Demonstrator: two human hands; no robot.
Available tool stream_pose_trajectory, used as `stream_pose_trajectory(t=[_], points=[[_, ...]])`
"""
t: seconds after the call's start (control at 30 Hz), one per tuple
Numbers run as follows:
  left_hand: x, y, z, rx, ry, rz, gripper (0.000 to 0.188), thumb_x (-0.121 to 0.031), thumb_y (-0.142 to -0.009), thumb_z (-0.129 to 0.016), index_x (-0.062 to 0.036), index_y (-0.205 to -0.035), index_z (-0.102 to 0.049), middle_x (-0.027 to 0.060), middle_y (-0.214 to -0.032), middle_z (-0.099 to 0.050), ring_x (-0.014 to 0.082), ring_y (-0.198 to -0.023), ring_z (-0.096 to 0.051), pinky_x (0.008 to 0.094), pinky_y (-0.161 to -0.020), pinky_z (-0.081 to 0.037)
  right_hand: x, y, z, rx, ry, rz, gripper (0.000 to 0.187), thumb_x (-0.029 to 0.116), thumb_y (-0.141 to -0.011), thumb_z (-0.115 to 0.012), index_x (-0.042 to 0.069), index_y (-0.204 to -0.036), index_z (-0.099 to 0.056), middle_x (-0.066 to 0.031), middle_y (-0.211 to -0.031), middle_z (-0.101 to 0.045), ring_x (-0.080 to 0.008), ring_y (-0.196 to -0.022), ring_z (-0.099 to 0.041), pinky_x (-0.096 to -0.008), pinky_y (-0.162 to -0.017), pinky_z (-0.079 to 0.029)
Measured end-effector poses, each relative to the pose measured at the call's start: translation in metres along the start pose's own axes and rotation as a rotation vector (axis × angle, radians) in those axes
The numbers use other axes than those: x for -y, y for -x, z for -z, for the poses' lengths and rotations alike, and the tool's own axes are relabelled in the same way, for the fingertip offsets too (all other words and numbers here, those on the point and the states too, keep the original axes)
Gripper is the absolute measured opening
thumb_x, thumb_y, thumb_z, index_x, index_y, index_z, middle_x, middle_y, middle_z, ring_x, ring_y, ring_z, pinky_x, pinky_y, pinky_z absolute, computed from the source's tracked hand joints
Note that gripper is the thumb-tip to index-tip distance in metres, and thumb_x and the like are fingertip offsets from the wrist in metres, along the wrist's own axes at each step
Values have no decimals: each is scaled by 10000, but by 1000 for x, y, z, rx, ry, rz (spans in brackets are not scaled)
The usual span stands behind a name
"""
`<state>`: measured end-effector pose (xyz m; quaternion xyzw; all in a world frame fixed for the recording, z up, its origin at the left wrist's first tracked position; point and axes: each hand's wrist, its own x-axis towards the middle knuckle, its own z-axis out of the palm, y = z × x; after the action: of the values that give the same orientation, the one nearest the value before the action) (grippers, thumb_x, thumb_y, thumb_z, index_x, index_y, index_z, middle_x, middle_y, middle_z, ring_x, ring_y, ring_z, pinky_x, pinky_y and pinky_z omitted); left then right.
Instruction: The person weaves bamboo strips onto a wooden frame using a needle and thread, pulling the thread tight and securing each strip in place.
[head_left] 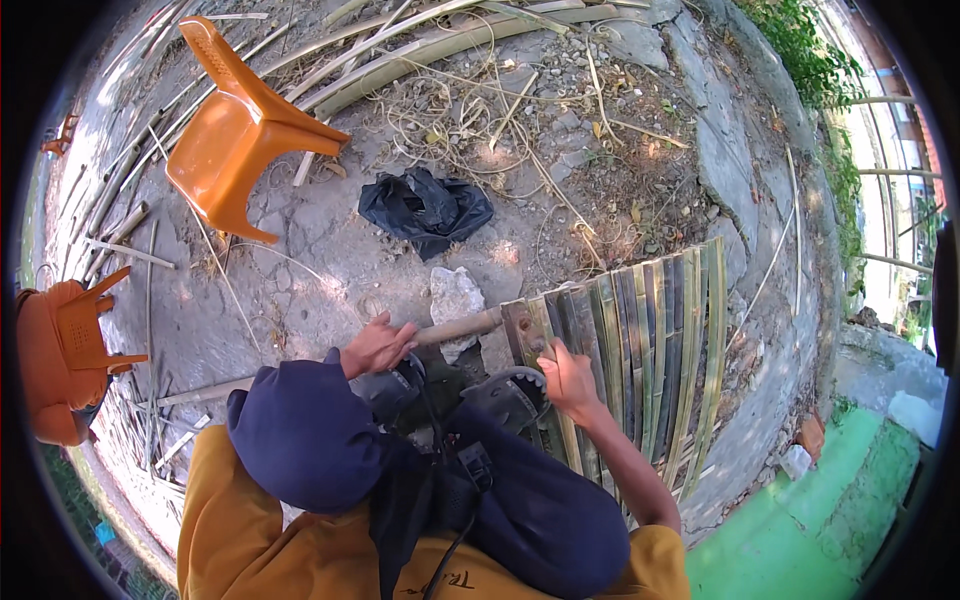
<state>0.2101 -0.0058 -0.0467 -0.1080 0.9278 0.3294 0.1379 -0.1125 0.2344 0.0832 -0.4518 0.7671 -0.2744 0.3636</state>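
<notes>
A round bamboo pole runs across in front of my knees, its right end against a row of split bamboo slats. My left hand lies over the pole, thumb raised and fingers partly stretched toward the slats. Close to the row's left end, my right hand is closed, its fingers curled around a pale bamboo slat; part of that slat is hidden by the hand. The slats stand side by side in a fan, green, yellow and dark brown. Between my hands show my dark sandals.
A black plastic bag lies ahead, with a pale stone block nearer me. Orange plastic chairs are at the left. Long bamboo poles and curled shavings litter the ground. A green-painted slab lies at the lower right.
</notes>
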Motion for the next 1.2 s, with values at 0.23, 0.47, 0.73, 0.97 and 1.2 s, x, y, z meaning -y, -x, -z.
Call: stream_pose_trajectory(t=[0.23,0.47,0.73,0.97,1.2], points=[[-1,-14,4,-30,-7,-29,229,-317,-1089,-484,-89,-1095,-497,139,-649,-620,399,-675,-611,461,-853,-403,1,-13,3,-480,-200,-236,449,200,-800,-919,-10,-1040,-603,-11,-669,-555,-210,-515,-466,-412,-534,-436],[-1,-14,3,-32,-5,-15,247,-321,-1068,-531,-76,-1083,-511,144,-649,-614,403,-656,-599,463,-843,-421,-35,-34,-24,-546,102,-171,454,190,-744,-945,38,-1014,-613,-48,-808,-653,-208,-529,-517,-395,-551,-452],[-2,-17,6,-43,14,-29,263,-333,-1074,-527,-71,-1084,-507,139,-648,-619,400,-656,-603,464,-831,-427,-34,-32,-30,-546,88,-234,433,158,-763,-922,11,-1017,-605,-86,-929,-772,-131,-484,-490,-350,-488,-409],[-1,-13,7,-37,31,-25,266,-333,-1081,-513,-67,-1094,-503,142,-623,-609,401,-640,-601,462,-838,-425,-26,-31,-32,-515,25,-314,339,149,-809,-893,1,-976,-638,-100,-913,-760,-153,-550,-516,-359,-552,-440],[-3,-16,6,-82,67,-42,246,-332,-1092,-486,-85,-1096,-495,146,-607,-612,419,-633,-612,476,-859,-438,-44,-29,-31,-613,113,-159,270,268,-996,-708,7,-952,-650,-141,-759,-631,-292,-644,-563,-441,-649,-466]])
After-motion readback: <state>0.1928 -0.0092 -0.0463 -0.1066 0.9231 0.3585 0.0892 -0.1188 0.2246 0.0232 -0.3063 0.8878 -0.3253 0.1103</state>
